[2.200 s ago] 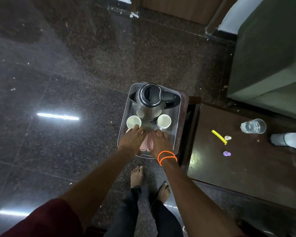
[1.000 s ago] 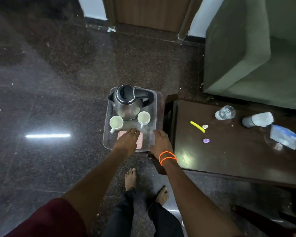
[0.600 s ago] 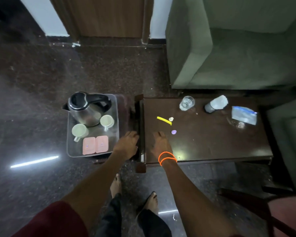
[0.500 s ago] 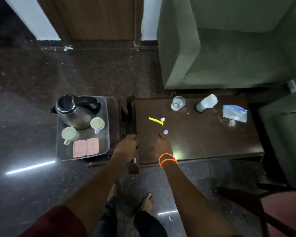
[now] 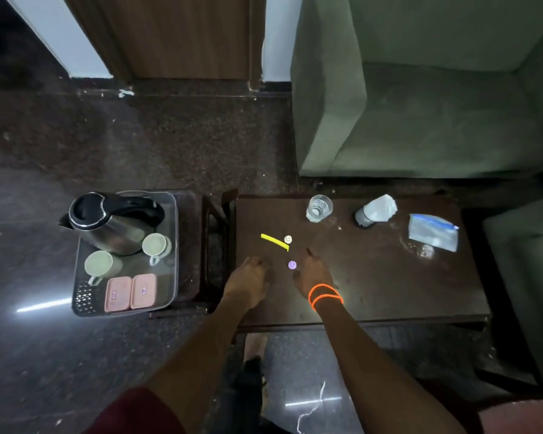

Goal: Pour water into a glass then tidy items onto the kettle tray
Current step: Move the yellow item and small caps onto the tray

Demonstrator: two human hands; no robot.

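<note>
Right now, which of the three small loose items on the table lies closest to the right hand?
The purple cap, just left of the right hand. The yellow strip and the white cap lie farther back on the table.

A small cap [image 5: 292,265] lies between the fingers [image 5: 257,264] of both hands. Beyond the fingertips lies a strip [image 5: 274,241], the glass [image 5: 318,208] farther behind; the kettle tray [image 5: 171,245] sits left.

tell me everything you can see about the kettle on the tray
The kettle looks like brushed steel with a black lid, a black handle pointing right toward the table and a spout at its left. It stands upright at the far end of the clear plastic tray, lid closed as far as can be seen. Two pale cups stand close against its near side. No hand touches it.
</note>
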